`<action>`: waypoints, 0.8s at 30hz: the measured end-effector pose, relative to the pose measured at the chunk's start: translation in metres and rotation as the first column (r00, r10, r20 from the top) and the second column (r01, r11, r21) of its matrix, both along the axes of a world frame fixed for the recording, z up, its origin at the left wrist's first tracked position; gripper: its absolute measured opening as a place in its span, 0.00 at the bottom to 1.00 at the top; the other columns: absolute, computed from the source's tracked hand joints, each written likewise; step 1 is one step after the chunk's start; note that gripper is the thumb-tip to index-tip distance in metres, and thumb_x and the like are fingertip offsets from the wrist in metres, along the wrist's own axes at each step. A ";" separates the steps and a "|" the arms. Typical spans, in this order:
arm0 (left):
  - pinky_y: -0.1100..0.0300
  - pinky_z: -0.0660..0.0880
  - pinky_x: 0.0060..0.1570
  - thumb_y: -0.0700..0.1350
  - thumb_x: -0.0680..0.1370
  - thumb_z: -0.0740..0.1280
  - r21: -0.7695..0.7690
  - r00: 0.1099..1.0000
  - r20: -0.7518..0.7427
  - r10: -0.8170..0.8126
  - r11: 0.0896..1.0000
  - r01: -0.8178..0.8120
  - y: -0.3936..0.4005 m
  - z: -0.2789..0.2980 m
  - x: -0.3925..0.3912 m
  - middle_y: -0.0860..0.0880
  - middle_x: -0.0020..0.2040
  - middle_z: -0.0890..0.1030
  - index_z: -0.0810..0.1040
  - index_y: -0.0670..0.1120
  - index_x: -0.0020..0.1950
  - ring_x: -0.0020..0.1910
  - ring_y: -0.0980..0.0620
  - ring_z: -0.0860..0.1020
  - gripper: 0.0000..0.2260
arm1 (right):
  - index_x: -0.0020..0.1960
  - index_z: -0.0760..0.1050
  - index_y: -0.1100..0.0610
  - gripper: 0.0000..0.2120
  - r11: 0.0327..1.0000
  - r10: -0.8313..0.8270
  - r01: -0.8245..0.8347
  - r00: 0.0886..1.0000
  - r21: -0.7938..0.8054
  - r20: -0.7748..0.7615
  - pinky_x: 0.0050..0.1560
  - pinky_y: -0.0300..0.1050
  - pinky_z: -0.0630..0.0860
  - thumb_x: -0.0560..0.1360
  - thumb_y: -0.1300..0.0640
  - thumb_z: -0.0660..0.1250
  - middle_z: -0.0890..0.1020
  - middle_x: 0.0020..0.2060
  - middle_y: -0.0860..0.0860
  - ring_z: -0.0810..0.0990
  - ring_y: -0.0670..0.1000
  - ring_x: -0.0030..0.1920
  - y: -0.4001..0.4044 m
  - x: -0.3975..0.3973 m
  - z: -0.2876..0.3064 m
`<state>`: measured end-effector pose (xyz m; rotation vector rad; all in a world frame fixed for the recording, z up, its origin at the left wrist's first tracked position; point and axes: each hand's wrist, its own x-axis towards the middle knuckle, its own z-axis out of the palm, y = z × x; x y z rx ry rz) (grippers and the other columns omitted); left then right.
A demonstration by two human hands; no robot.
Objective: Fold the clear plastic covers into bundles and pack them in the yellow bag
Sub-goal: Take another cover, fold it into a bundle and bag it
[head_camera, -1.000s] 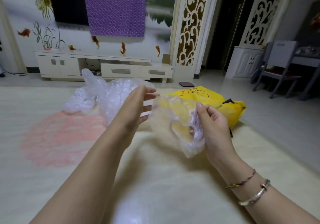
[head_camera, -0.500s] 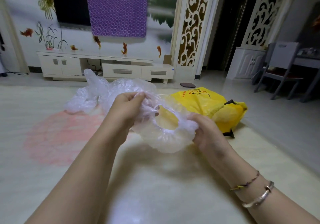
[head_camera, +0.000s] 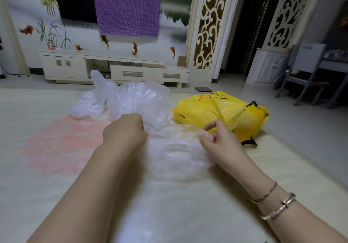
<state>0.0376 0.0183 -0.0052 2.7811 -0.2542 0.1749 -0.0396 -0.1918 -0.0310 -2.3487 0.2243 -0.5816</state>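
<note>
A clear plastic cover (head_camera: 175, 152) with a gathered rim lies stretched between my hands, low over the pale carpet. My left hand (head_camera: 125, 130) grips its left edge with curled fingers. My right hand (head_camera: 219, 139) pinches its right edge between thumb and forefinger. Behind them sits a loose pile of clear plastic covers (head_camera: 130, 99). The yellow bag (head_camera: 220, 109), crumpled with black handles, lies on the carpet to the right, just beyond my right hand.
The pale carpet (head_camera: 169, 214) has a pink round pattern (head_camera: 64, 143) on the left. A white TV cabinet (head_camera: 113, 67) stands along the far wall. Grey chairs and a table (head_camera: 316, 73) stand at the right on the tiled floor.
The cover was held up in front of me; both hands have lowered it toward the carpet and pulled it wider and flatter. My left hand, earlier free, has taken hold of its left edge.
</note>
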 end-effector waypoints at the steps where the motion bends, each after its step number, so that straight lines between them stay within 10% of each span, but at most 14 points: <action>1: 0.56 0.73 0.45 0.45 0.75 0.65 -0.005 1.000 0.007 -0.011 1.000 0.011 0.001 0.001 0.000 0.47 0.50 0.77 0.77 0.46 0.50 0.49 0.44 0.77 0.06 | 0.52 0.69 0.52 0.07 1.000 0.004 -0.004 1.000 -0.018 0.005 0.31 0.42 0.65 0.75 0.57 0.63 0.75 0.35 0.49 0.71 0.46 0.32 0.000 -0.002 0.001; 8: 0.65 0.71 0.35 0.43 0.73 0.72 -0.426 0.892 0.019 -0.451 0.804 0.415 -0.007 0.023 -0.015 0.54 0.43 0.79 0.79 0.49 0.46 0.36 0.57 0.75 0.05 | 0.57 0.72 0.56 0.13 0.931 0.257 -0.189 0.947 -0.312 0.191 0.56 0.29 0.65 0.75 0.66 0.60 0.73 0.56 0.48 0.72 0.41 0.54 0.006 -0.008 0.006; 14: 0.62 0.76 0.41 0.45 0.70 0.76 -0.275 0.810 -0.339 -0.479 0.874 0.402 -0.006 0.008 -0.013 0.51 0.46 0.79 0.78 0.49 0.49 0.39 0.56 0.77 0.11 | 0.71 0.65 0.49 0.19 0.773 0.443 -0.502 0.865 -0.387 -0.237 0.69 0.28 0.53 0.81 0.59 0.58 0.64 0.73 0.44 0.58 0.41 0.74 -0.001 -0.013 -0.005; 19: 0.62 0.74 0.50 0.46 0.67 0.78 -0.206 0.783 -0.448 -0.431 0.902 0.379 0.007 0.008 -0.010 0.52 0.52 0.75 0.75 0.51 0.54 0.46 0.55 0.76 0.19 | 0.75 0.57 0.44 0.25 0.806 0.437 -0.537 0.824 -0.248 -0.361 0.70 0.33 0.58 0.81 0.53 0.59 0.62 0.74 0.39 0.60 0.40 0.73 -0.014 -0.018 -0.001; 24: 0.58 0.75 0.53 0.44 0.67 0.78 -0.318 0.788 -0.382 -0.483 0.869 0.378 0.010 0.016 -0.013 0.54 0.52 0.75 0.76 0.51 0.52 0.49 0.56 0.77 0.17 | 0.61 0.70 0.43 0.19 0.854 0.501 -0.517 0.849 -0.066 -0.167 0.63 0.34 0.66 0.73 0.54 0.71 0.73 0.59 0.34 0.70 0.37 0.63 -0.011 -0.021 0.011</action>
